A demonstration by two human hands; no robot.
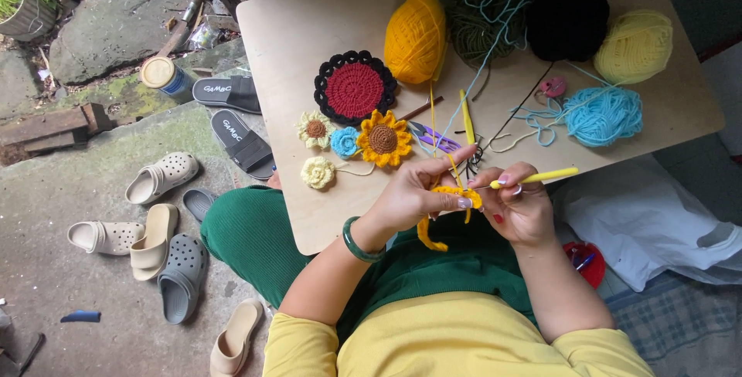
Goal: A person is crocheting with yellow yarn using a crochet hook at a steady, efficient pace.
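Both hands work close together over the desk [309,29]: left hand [410,195] pinches an orange crochet piece [452,199], right hand [522,207] grips a yellow hook [541,176].

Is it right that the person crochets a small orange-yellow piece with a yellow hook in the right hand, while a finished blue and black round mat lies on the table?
Not quite. In the head view the round mat is red with a black border, not blue. The rest stands: the right hand holds the yellow hook, the left hand pinches the orange-yellow piece, and the mat lies on the table.
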